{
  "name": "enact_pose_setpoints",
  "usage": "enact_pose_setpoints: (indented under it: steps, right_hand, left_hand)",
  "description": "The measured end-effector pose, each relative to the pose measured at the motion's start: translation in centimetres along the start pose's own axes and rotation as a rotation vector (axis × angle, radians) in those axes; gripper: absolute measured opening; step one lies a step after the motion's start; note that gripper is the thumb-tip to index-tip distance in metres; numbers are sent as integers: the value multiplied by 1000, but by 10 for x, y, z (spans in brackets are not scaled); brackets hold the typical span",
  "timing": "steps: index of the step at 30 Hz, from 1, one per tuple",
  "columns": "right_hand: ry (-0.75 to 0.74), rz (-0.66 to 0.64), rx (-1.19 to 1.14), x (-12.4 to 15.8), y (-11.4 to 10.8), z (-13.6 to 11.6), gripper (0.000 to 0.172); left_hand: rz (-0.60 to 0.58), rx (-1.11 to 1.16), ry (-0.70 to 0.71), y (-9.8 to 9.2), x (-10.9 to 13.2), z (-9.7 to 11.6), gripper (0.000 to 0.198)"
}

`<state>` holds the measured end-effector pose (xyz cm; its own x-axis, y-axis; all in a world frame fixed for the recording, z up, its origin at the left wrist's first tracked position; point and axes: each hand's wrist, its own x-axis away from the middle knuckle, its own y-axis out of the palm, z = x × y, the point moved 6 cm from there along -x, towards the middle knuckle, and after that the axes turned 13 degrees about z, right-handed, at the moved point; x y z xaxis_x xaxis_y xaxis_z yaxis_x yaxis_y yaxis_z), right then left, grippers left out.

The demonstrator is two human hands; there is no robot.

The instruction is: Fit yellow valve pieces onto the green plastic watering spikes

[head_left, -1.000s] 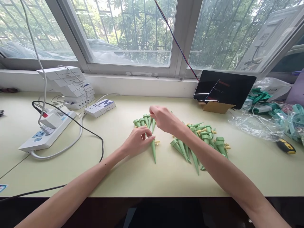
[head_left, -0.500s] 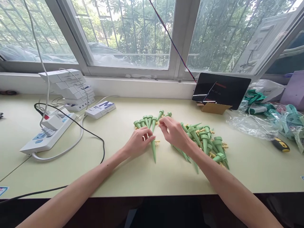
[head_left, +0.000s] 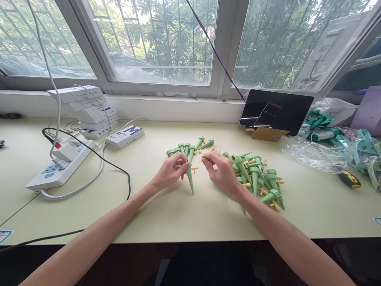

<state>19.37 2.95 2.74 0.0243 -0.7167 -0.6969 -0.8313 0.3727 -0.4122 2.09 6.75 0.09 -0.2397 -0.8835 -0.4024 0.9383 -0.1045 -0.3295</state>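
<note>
My left hand [head_left: 172,171] is closed on a green plant watering spike [head_left: 190,182], whose tapered tip points down toward me. Beside that spike shows a small yellow valve [head_left: 194,170]; whether it is attached I cannot tell. My right hand [head_left: 219,171] is pinched, with a tiny pale yellowish piece [head_left: 201,161] at its fingertips, too small to name. Just beyond my left hand, several green spikes [head_left: 187,147] lie fanned out with their caps away from me. A heap of green spikes with yellow valves [head_left: 255,174] lies right of my right hand, partly hidden by it.
At left stand a white power strip [head_left: 64,165] with cables, stacked white boxes [head_left: 95,109] and a single box [head_left: 125,136]. A dark tablet [head_left: 276,111] leans on a cardboard stand [head_left: 269,134]. Plastic wrap [head_left: 312,153] and a yellow-black tool [head_left: 350,179] lie at right.
My left hand has lifted the spike slightly and tilted it. My right hand has drawn back from the far spikes and come slightly toward me, the small pale piece at its fingertips.
</note>
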Motion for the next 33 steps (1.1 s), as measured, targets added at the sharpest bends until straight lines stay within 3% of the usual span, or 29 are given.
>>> enact_pose_setpoints:
  steps: [33]
  right_hand:
    - [83,-102,20,5,11,7,19]
  left_hand:
    - [70,-118,99,-7,1,7,22]
